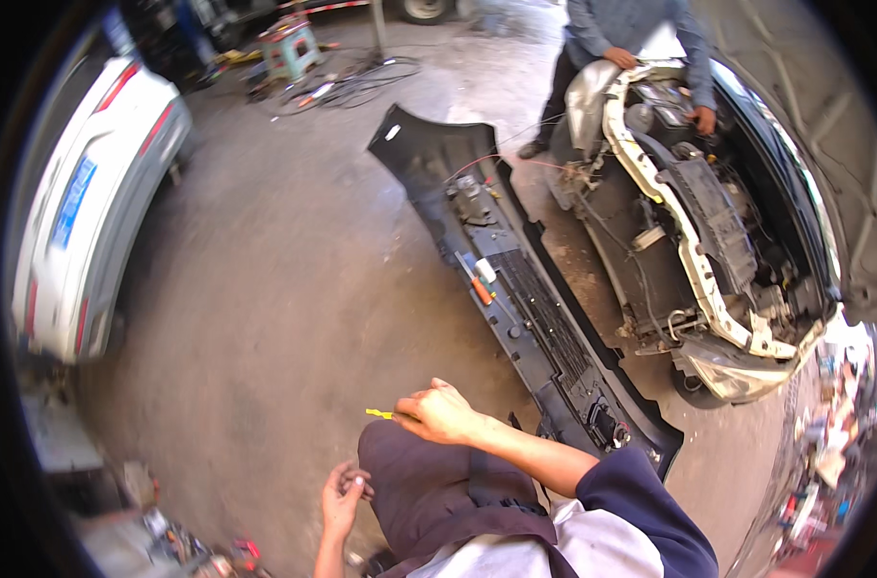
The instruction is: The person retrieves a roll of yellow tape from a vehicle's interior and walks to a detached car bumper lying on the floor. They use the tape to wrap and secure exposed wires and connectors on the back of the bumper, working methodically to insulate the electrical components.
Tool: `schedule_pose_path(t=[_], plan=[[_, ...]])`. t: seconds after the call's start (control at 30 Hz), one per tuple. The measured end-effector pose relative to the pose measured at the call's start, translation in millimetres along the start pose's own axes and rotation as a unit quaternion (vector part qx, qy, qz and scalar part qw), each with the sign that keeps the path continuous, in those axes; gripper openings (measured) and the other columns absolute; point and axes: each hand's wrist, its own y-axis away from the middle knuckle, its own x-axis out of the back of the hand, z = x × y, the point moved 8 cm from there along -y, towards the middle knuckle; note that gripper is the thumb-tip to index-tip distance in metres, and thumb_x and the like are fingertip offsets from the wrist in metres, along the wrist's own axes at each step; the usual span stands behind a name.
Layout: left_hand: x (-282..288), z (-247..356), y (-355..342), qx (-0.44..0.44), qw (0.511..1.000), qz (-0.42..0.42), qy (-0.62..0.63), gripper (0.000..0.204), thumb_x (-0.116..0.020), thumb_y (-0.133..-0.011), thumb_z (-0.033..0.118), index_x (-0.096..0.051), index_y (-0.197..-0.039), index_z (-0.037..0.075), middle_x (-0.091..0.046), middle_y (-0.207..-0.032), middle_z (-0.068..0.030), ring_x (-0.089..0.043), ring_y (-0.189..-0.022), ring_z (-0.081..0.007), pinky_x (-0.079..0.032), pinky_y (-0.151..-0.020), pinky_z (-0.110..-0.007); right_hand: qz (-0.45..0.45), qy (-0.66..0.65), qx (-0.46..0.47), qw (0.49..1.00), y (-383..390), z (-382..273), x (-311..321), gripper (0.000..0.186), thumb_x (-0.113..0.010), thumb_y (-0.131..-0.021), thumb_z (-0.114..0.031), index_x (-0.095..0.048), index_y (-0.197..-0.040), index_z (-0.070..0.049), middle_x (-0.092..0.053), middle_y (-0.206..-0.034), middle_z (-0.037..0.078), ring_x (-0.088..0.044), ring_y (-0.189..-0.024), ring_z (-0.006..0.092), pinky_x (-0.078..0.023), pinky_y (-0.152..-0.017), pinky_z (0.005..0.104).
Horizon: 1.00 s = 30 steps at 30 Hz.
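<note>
My right hand [436, 414] is closed over my thigh, a short, thin yellow piece [379, 414] sticking out of its left side; the rest of that piece is hidden by the fingers. Lower and to the left, my left hand [342, 491] has loosely curled fingers, with nothing visible in them. Beyond my knees a black car bumper [515, 328] lies on the floor, its inner side up. On it rest an orange-handled screwdriver [480, 290] and a small white object [485, 271]. Neither hand touches the bumper.
At right stands a car [693, 250] with its front stripped and hood raised. Another person [623, 39] leans over its engine bay. A white car [101, 212] is at left. Far back are a stool [289, 50] and coiled cables [361, 87]; clutter [828, 433] lies at right.
</note>
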Motion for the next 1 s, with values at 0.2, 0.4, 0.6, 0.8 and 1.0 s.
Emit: schedule_pose_path(t=[0.2, 0.4, 0.6, 0.8, 1.0], plan=[[-19, 86, -201, -0.004, 0.979, -0.189, -0.081, 0.034, -0.062, -0.101, 0.012, -0.055, -0.129, -0.005, -0.069, -0.101, -0.0119, -0.067, -0.080, -0.0163, -0.057, -0.070, -0.031, 0.143, -0.025, -0.165, 0.976, -86, 96, 54, 0.023, -0.062, -0.097, -0.032, -0.069, -0.095, -0.010, -0.071, -0.081, 0.011, -0.069, -0.080, 0.0336, -0.047, -0.082, 0.0475], [-91, 297, -397, -0.305, 0.847, -0.252, -0.355, 0.027, -0.066, -0.097, 0.011, -0.062, -0.122, 0.000, -0.068, -0.095, -0.0114, -0.065, -0.081, -0.0184, -0.054, -0.074, -0.033, 0.349, -0.103, -0.330, 0.871, -116, 135, 94, 0.023, -0.066, -0.096, -0.032, -0.074, -0.102, -0.012, -0.074, -0.089, 0.014, -0.071, -0.082, 0.0333, -0.051, -0.078, 0.0455], [-232, 416, -500, -0.269, 0.862, -0.361, -0.231, 0.029, -0.064, -0.099, 0.010, -0.060, -0.126, 0.001, -0.070, -0.100, -0.0087, -0.067, -0.089, -0.0156, -0.055, -0.079, -0.030, 0.460, -0.157, -0.470, 0.737, -120, 176, 136, 0.028, -0.070, -0.093, -0.034, -0.076, -0.102, -0.009, -0.074, -0.085, 0.018, -0.073, -0.081, 0.0363, -0.056, -0.074, 0.0445], [-292, 328, -590, -0.274, 0.753, -0.416, -0.430, 0.032, -0.067, -0.094, 0.011, -0.062, -0.125, 0.001, -0.068, -0.106, -0.0117, -0.068, -0.094, -0.0228, -0.055, -0.083, -0.037, 0.504, -0.285, -0.510, 0.636, -157, 267, 138, 0.023, -0.073, -0.094, -0.026, -0.075, -0.102, -0.005, -0.074, -0.081, 0.013, -0.073, -0.075, 0.0220, -0.054, -0.071, 0.0351], [-304, 274, -652, -0.251, 0.631, -0.455, -0.576, 0.032, -0.068, -0.092, 0.016, -0.064, -0.121, 0.003, -0.062, -0.115, -0.0170, -0.059, -0.113, -0.0365, -0.049, -0.098, -0.045, 0.508, -0.348, -0.526, 0.587, -212, 344, 162, 0.024, -0.072, -0.096, -0.025, -0.076, -0.105, -0.004, -0.076, -0.085, 0.012, -0.071, -0.079, 0.0157, -0.054, -0.073, 0.0317]])
